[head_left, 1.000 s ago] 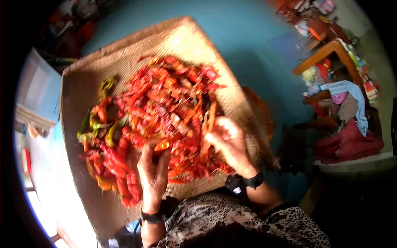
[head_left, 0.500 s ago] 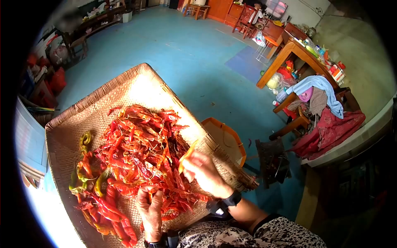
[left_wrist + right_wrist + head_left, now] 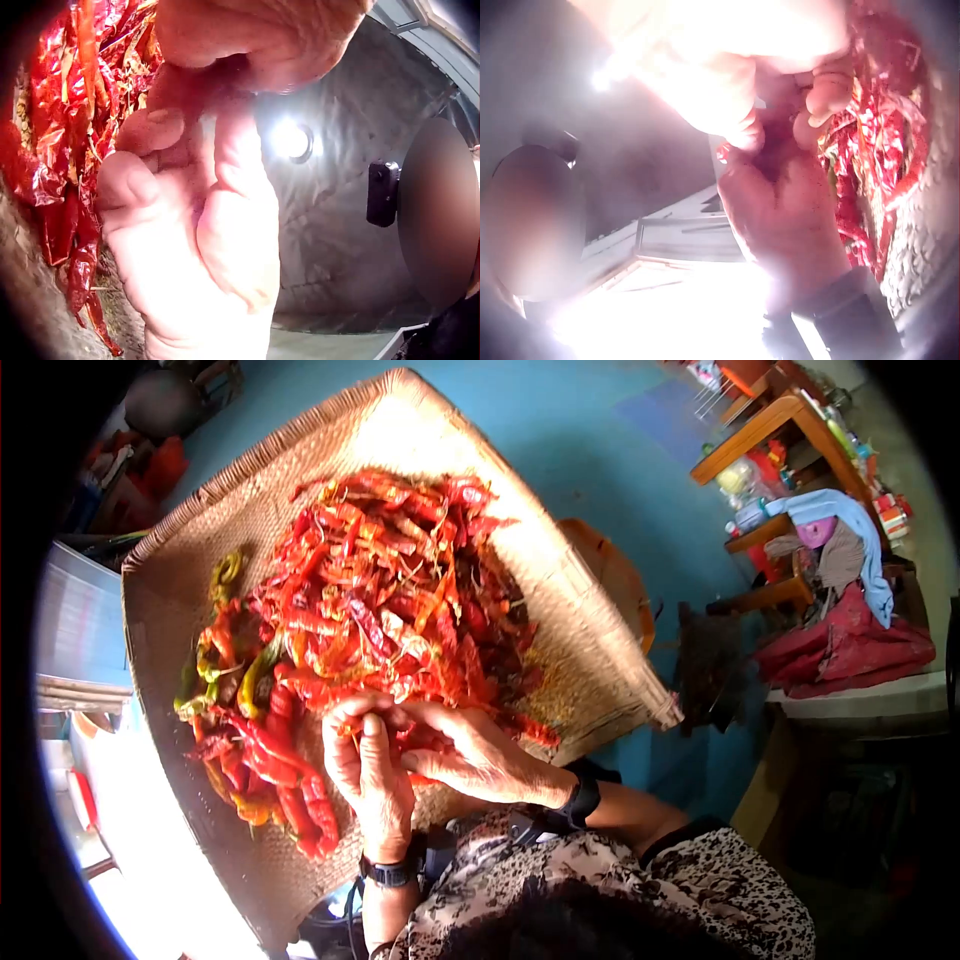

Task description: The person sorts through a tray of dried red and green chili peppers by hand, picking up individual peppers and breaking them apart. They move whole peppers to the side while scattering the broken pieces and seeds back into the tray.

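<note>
Over the lower edge of a heap of dried red chili peppers point(image 3: 400, 590), the two hands meet. My left hand point(image 3: 372, 775), fingers curled and thumb raised, pinches a chili pepper; its small red tip point(image 3: 722, 153) shows beside the left hand point(image 3: 791, 217) in the right wrist view. From the right, my right hand point(image 3: 490, 758) reaches across with thumb and fingers bent round a red piece against the left fingers. In the left wrist view the right hand point(image 3: 202, 232) touches the left hand point(image 3: 262, 37). Most of the held pepper is hidden by fingers.
A woven tray point(image 3: 560, 580) holds the heap, with fresher red peppers point(image 3: 285, 765) and green ones point(image 3: 258, 680) at its left. Beyond its right edge are an orange-rimmed container point(image 3: 610, 570), a wooden table point(image 3: 760, 435) and piled clothes point(image 3: 850, 640).
The right hand has moved left and down from the heap's right side to meet the left hand. The orange pepper it held is no longer seen there. The head view has tilted down.
</note>
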